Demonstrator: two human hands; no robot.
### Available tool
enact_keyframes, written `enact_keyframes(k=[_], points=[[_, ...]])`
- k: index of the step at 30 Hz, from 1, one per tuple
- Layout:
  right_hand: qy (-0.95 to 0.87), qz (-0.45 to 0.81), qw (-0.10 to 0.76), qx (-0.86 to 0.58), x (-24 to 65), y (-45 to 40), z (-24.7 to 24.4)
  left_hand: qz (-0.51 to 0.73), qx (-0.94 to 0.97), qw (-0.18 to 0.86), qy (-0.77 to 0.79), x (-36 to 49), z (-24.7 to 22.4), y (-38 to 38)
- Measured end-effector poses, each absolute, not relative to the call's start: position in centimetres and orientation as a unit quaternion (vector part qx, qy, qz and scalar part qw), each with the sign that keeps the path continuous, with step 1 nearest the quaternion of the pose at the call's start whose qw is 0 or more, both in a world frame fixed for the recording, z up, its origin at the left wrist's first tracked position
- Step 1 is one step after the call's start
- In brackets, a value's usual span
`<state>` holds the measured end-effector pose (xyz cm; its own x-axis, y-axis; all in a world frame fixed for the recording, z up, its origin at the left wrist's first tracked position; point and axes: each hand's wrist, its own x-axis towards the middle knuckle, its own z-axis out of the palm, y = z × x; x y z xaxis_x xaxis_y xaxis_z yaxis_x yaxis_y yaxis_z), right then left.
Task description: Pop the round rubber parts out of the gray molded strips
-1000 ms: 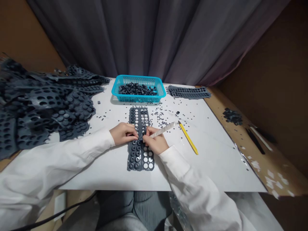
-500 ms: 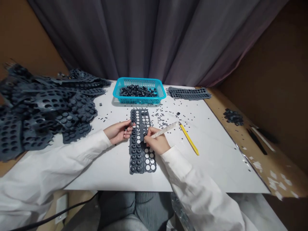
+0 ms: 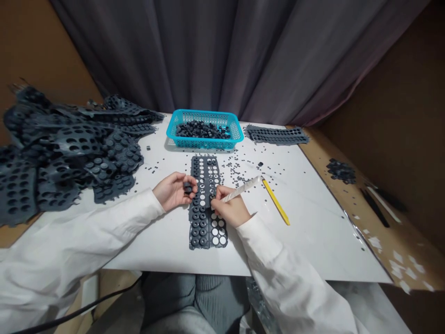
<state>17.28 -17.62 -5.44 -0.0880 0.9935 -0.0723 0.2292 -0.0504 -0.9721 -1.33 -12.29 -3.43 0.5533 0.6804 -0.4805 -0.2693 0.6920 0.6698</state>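
Observation:
A dark rubber sheet (image 3: 206, 227) with rows of round rings and holes lies lengthwise on the white table. At its left edge my left hand (image 3: 175, 191), palm up with fingers curled, holds small black rubber pieces (image 3: 188, 187). My right hand (image 3: 229, 204) is closed around a white pen-like tool (image 3: 243, 189) over the sheet's right column; the tool's lower tip is hidden by the fingers. White surface shows through many of the sheet's holes.
Behind the sheet stands a blue basket (image 3: 205, 144) of black pieces. Dark perforated sheets (image 3: 76, 148) are heaped at left; another sheet (image 3: 278, 135) lies back right. A yellow tool (image 3: 276, 202) rests right of my right hand. Small dark discs are scattered about.
My left hand has drawn its fingers back from the sheet's left column, and the black pieces in it now show more clearly. The whole view has shifted slightly. My right hand keeps its grip.

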Motion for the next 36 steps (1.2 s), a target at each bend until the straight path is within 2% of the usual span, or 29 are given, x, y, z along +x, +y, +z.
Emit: enact_keyframes(k=[6,8,12,15,21,26,29,33,36], points=[[-0.57,0.473,0.388,-0.549,17.1,-17.9,-5.2,0.268,0.436,0.741,0.435,-0.9,-3.9,-12.3],[-0.572,0.472,0.388,-0.548,17.1,-17.9,-5.3,0.22,0.594,0.65,0.42,-1.0,-3.9,-12.3],[-0.592,0.447,0.388,-0.547,17.1,-17.9,-5.6,0.107,0.862,0.387,0.308,-0.8,-3.2,-11.9],[-0.597,0.441,0.385,-0.548,17.1,-17.9,-5.7,0.042,0.934,0.276,0.223,0.1,-2.5,-11.4],[-0.595,0.443,0.39,-0.546,17.0,-17.9,-5.5,-0.09,0.969,0.157,0.169,2.1,-1.2,-11.0],[-0.601,0.437,0.384,-0.548,17.0,-17.9,-5.6,-0.064,0.979,0.148,0.123,1.7,-1.9,-11.0],[-0.606,0.438,0.38,-0.545,17.0,-17.9,-5.7,0.027,0.968,0.218,0.123,0.6,-2.9,-11.1],[-0.609,0.433,0.38,-0.545,17.0,-18.0,-5.6,0.163,0.896,0.34,0.234,-0.9,-4.1,-11.6],[-0.604,0.431,0.381,-0.551,17.0,-18.0,-5.5,0.204,0.811,0.417,0.358,-1.4,-4.7,-12.1]])
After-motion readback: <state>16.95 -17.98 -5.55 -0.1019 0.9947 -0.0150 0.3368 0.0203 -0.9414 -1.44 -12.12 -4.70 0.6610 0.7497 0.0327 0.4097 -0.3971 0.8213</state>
